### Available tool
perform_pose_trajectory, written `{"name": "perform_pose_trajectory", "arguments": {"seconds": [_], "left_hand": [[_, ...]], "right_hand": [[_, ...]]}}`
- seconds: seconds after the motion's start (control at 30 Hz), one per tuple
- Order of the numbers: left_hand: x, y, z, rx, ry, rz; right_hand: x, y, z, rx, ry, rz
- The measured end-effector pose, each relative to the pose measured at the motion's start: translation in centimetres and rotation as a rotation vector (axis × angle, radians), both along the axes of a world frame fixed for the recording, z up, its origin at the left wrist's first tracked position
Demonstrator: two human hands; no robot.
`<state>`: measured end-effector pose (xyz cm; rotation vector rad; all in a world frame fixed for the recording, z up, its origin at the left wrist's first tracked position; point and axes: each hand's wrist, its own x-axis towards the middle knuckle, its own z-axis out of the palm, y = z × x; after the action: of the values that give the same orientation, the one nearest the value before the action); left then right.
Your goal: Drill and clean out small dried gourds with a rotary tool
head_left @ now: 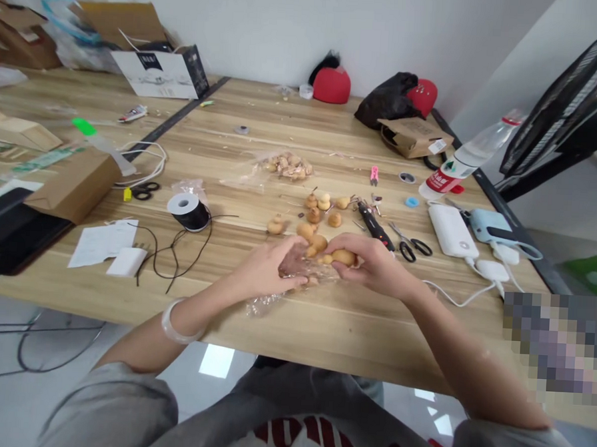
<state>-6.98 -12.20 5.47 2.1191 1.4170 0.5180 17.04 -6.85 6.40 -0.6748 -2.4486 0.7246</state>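
Observation:
My right hand [369, 267] pinches a small tan gourd [344, 257] between thumb and fingers. A clear plastic bag [267, 305] lies crumpled at the table's near side, and my left hand [266, 265] holds it with thumb and fingers curved around its mouth. Part of the bag is hidden by that hand. Just beyond my fingertips are several more small gourds, among them a lone gourd [275, 225] to the left and a darker brown gourd [313, 215]. Farther back sits another clear bag [289, 165] filled with small pale brown pieces.
Right of the gourds lie a black rotary tool [375, 225] and scissors [408, 244]. A water bottle [469, 156] and a white power bank [451, 229] with cables stand at the right. Leftward are a spool of black cord [189, 212] and a cardboard box [75, 184].

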Motion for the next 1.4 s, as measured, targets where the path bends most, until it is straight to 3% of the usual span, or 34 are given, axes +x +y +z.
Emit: {"name": "perform_pose_trajectory", "arguments": {"seconds": [0.2,0.37,0.43,0.53,0.6,0.67,0.77,0.87,1.0,1.17,1.23,1.4], "left_hand": [[-0.2,0.0,-1.1,0.044,0.008,-0.109],[-0.5,-0.3,-1.0,0.035,0.021,-0.153],[-0.5,-0.3,-0.8,0.042,0.011,-0.166],[-0.5,-0.3,-0.8,0.068,0.041,-0.181],[-0.5,-0.3,-1.0,0.084,0.067,-0.184],[-0.5,-0.4,-1.1,0.095,0.081,-0.186],[-0.4,-0.4,-1.2,0.111,0.085,-0.181],[-0.4,-0.5,-1.2,0.128,0.094,-0.181],[-0.7,-0.5,-1.5,0.186,0.119,-0.188],[-1.2,-0.5,-1.4,0.241,0.196,-0.144],[-1.4,-0.3,-0.9,0.217,0.262,-0.078],[-1.8,0.0,0.2,0.11,0.308,0.029]], "right_hand": [[-1.4,0.3,-1.4,-0.163,0.022,0.08],[0.4,2.1,-2.3,-0.378,0.395,-0.187],[1.5,3.1,-2.3,-0.414,0.444,-0.32],[2.6,4.4,-2.0,-0.306,0.316,-0.511],[2.6,4.7,-1.8,-0.229,0.216,-0.542],[1.8,4.7,-1.7,-0.146,0.06,-0.528],[-0.4,4.4,-1.7,0.025,-0.351,-0.554],[-2.5,4.4,-1.7,0.052,-0.604,-0.608],[-3.6,5.1,-1.7,-0.002,-0.631,-0.642],[-2.2,5.1,-1.2,-0.07,-0.567,-0.583],[-1.0,4.5,-0.7,-0.185,-0.424,-0.503],[1.6,2.6,0.2,-0.878,0.128,-0.234]]}}
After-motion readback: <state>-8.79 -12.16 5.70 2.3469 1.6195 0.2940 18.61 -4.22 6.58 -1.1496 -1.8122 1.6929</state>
